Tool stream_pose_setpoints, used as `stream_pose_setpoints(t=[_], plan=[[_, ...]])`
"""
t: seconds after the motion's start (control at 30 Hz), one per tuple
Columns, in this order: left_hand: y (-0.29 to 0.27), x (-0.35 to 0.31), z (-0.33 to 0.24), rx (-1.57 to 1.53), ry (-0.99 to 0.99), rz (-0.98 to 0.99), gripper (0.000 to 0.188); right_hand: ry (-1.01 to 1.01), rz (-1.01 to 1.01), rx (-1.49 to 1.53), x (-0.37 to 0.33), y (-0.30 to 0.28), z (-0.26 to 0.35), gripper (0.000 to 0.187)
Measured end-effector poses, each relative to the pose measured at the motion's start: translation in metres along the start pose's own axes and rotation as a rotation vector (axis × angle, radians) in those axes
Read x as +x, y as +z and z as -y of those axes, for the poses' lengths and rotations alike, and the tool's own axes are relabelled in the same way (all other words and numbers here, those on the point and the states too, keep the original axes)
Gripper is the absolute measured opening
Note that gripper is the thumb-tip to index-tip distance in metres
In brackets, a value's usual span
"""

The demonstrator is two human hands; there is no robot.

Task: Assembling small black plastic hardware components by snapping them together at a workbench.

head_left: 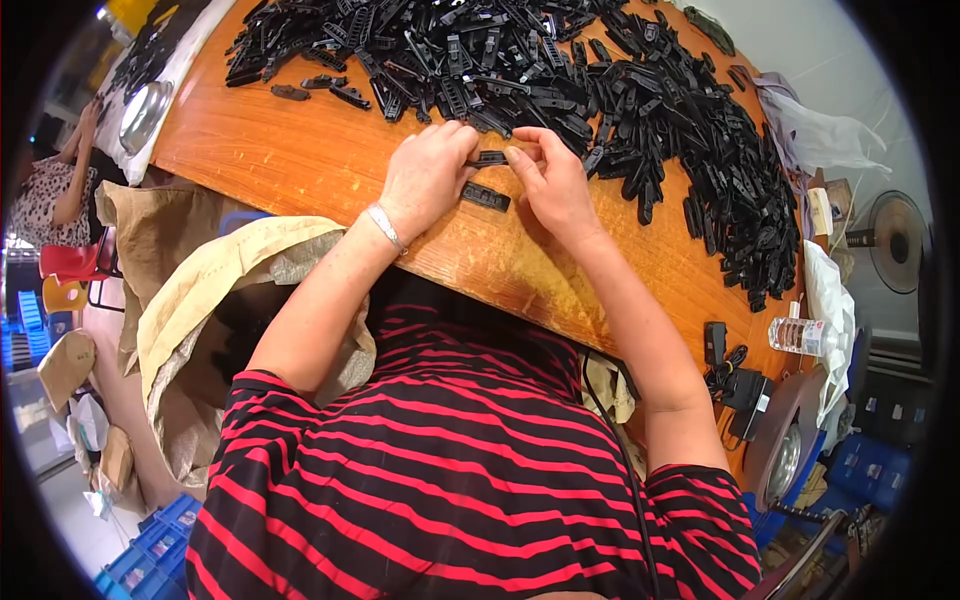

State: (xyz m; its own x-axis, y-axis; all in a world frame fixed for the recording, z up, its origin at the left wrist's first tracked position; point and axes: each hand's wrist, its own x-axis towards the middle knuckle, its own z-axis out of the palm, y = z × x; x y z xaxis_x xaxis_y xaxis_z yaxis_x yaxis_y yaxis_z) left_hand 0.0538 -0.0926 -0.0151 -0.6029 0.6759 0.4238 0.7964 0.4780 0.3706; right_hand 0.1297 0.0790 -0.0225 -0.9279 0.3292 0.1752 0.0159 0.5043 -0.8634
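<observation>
Between my two hands is a small, narrow black plastic part (489,158), held just above the wooden table (300,150). My left hand (428,172), with a silver bracelet at its wrist, is closed on the part's left end. The thumb and fingers of my right hand (553,185) pinch its right end. A second black plastic piece (485,196) with slots lies on the table just below the held one, between my hands. Beyond my hands spreads a large heap of similar black plastic parts (470,60). My fingers partly hide the held part.
The heap runs down the table's right side, near a clear plastic bottle (798,336) and a black power adapter (746,390). An open woven sack (180,330) stands at the left table edge. Another person (62,200) sits at far left; a fan (893,240) is at right.
</observation>
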Motion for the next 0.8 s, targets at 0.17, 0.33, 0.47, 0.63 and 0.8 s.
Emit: stream_pose_setpoints(t=[0.17,0.33,0.47,0.63,0.8], plan=[[-0.013,-0.004,-0.007,-0.326,-0.069,-0.045,0.025,0.249,0.197,0.369,-0.010,-0.007,0.015,0.015],[-0.007,-0.018,0.006,-1.127,-0.533,0.210,0.022,0.363,0.226,0.413,-0.028,-0.014,0.013,0.014],[-0.006,-0.019,0.001,-1.070,-0.690,0.245,0.016,0.420,0.270,0.433,-0.034,-0.012,0.006,0.014],[0.007,-0.018,0.003,-0.889,-0.588,0.184,0.017,0.426,0.242,0.375,-0.032,-0.009,0.008,0.014],[0.004,-0.016,0.007,-0.719,-0.621,0.265,0.019,0.467,0.273,0.310,-0.027,-0.007,0.012,0.014]])
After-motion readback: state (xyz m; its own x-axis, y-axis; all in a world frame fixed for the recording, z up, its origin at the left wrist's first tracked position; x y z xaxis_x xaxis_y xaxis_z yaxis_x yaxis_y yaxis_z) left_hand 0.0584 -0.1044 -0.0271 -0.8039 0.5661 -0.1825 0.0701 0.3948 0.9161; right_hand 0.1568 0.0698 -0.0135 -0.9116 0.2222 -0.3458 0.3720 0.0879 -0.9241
